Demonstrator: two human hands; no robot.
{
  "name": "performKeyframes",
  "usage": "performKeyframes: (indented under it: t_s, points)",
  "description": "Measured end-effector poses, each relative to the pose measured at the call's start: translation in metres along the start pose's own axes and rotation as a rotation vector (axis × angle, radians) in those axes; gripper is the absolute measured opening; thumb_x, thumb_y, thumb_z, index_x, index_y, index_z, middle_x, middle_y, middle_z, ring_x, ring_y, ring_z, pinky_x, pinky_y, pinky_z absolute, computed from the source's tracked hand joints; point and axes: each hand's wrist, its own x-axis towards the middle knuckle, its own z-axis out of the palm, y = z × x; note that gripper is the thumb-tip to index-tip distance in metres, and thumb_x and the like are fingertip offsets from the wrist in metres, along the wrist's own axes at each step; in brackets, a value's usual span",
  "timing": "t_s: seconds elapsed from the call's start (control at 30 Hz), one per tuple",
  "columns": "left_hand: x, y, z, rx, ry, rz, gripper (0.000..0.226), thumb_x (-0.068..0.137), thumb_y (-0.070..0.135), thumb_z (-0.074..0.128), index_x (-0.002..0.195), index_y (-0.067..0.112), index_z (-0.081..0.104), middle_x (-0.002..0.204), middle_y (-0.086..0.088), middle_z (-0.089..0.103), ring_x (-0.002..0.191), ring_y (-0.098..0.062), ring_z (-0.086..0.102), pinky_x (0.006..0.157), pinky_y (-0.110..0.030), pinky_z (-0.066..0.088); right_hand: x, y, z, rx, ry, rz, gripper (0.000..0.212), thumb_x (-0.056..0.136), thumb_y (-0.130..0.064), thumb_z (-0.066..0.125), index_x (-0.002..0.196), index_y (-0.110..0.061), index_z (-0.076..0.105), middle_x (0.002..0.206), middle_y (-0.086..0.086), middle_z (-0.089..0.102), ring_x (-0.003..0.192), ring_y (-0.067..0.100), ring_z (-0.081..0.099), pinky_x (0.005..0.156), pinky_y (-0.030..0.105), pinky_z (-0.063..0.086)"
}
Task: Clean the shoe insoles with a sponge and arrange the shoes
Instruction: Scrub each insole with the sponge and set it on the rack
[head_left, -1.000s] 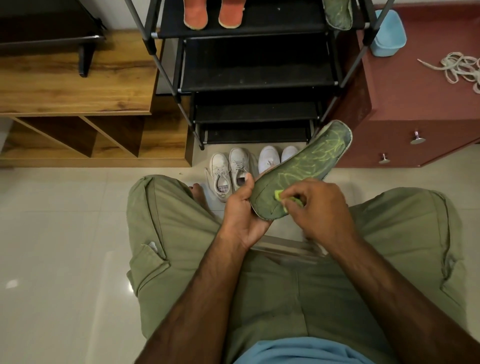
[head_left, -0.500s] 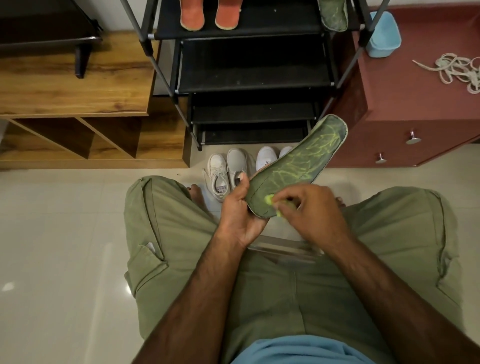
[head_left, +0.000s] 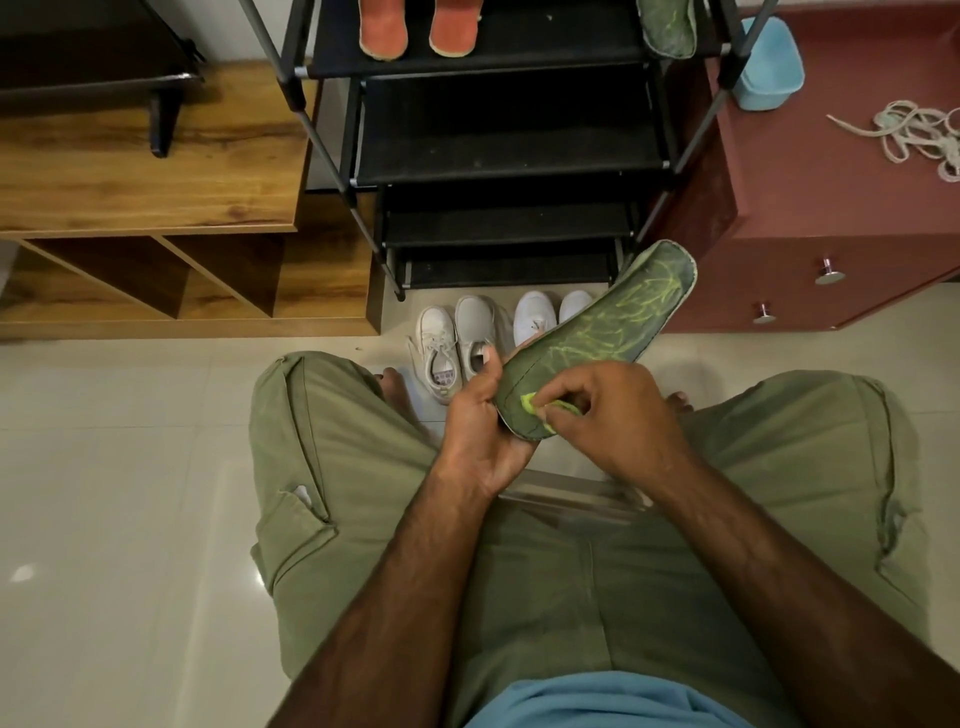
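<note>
Both forearms reach forward from the bottom of the view and converge above the lap. The left hand (head_left: 480, 421) cups the near end of the insole (head_left: 597, 338) from beneath, thumb lying up along its edge. The right hand (head_left: 621, 423), knuckles up and fingers curled, pinches a sponge (head_left: 529, 402) against it.

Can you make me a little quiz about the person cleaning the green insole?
1. True or false: the left hand holds the green insole.
2. What does the right hand pinch against that insole? A) a sponge B) a brush C) a rope
3. How many orange insoles lie on the top shelf of the rack?
Key: 1 true; 2 A; 3 two.
</note>
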Motion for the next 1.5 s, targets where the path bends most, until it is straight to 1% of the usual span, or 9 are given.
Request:
performKeyframes:
  t_s: [0.17,0.37,0.5,0.63,0.8,0.93,1.1,1.2,1.5]
  points:
    - [0.001,0.000,0.000,-0.014,0.006,-0.003,0.068,0.110,0.048,0.026,0.143,-0.008,0.049,0.139,-0.027,0.059,0.126,-0.035,0.061,0.103,-0.043,0.054,-0.001,-0.003,0.003,-0.044,0.046,-0.027,0.015,0.087,-0.018,0.079,0.098,-0.027,0.082,0.090,-0.015,0.074,0.077,0.002,0.065,0.076,0.027,0.056]
    - [0.001,0.001,0.001,-0.024,0.005,-0.022,0.067,0.109,0.048,0.027,0.140,-0.007,0.052,0.138,-0.026,0.060,0.127,-0.034,0.061,0.107,-0.042,0.051,-0.001,-0.001,0.003,0.005,0.141,0.012,0.012,0.087,-0.019,0.080,0.097,-0.026,0.082,0.080,-0.022,0.066,0.067,-0.005,0.058,0.068,0.017,0.048]
    - [-0.003,0.000,0.000,-0.032,-0.002,-0.067,0.069,0.109,0.050,0.030,0.136,-0.009,0.054,0.134,-0.027,0.062,0.128,-0.035,0.060,0.110,-0.043,0.048,-0.003,-0.010,0.012,0.034,-0.063,-0.090,0.017,0.088,-0.017,0.078,0.101,-0.028,0.081,0.092,-0.017,0.071,0.077,-0.005,0.062,0.072,0.012,0.048]
    - [-0.001,0.000,0.002,0.000,0.013,-0.058,0.067,0.109,0.049,0.028,0.134,-0.006,0.057,0.132,-0.026,0.063,0.127,-0.033,0.060,0.109,-0.041,0.048,0.012,-0.007,0.008,0.047,0.176,-0.021,0.015,0.087,-0.016,0.078,0.098,-0.025,0.081,0.090,-0.018,0.069,0.075,-0.006,0.059,0.072,0.007,0.044]
    - [-0.005,-0.002,0.001,-0.008,0.021,-0.068,0.068,0.110,0.048,0.030,0.108,-0.003,0.075,0.113,-0.022,0.071,0.108,-0.029,0.070,0.097,-0.038,0.058,0.012,-0.017,0.011,0.065,-0.063,-0.062,0.018,0.087,-0.014,0.078,0.098,-0.028,0.082,0.090,-0.016,0.074,0.075,-0.005,0.064,0.071,0.014,0.045]
    - [-0.001,-0.003,0.001,0.036,0.048,-0.055,0.063,0.109,0.049,0.029,0.129,0.000,0.062,0.128,-0.022,0.067,0.119,-0.031,0.064,0.106,-0.043,0.048,0.025,-0.013,0.008,0.025,0.199,0.029,0.014,0.089,-0.016,0.076,0.098,-0.025,0.081,0.097,-0.012,0.074,0.082,0.001,0.064,0.080,0.022,0.053]
    - [-0.001,-0.003,-0.003,0.004,0.059,-0.049,0.063,0.109,0.049,0.031,0.125,-0.003,0.062,0.124,-0.024,0.068,0.118,-0.032,0.066,0.101,-0.041,0.054,0.022,-0.015,0.013,0.086,-0.023,-0.033,0.019,0.086,-0.014,0.079,0.098,-0.028,0.082,0.092,-0.017,0.076,0.083,-0.003,0.068,0.079,0.020,0.055]
    - [0.001,-0.004,-0.001,0.036,0.052,-0.044,0.061,0.109,0.048,0.029,0.131,0.001,0.060,0.133,-0.023,0.064,0.122,-0.032,0.064,0.103,-0.044,0.052,0.031,-0.012,0.007,0.054,0.159,0.052,0.014,0.088,-0.018,0.077,0.098,-0.028,0.081,0.096,-0.014,0.077,0.086,0.002,0.069,0.085,0.030,0.058]
    - [0.001,-0.003,-0.001,0.033,0.076,-0.041,0.060,0.109,0.047,0.030,0.130,-0.001,0.060,0.131,-0.023,0.065,0.123,-0.032,0.063,0.102,-0.042,0.053,0.027,-0.012,0.010,0.091,0.149,0.090,0.014,0.087,-0.019,0.078,0.096,-0.028,0.082,0.093,-0.016,0.077,0.082,-0.001,0.069,0.081,0.026,0.058]
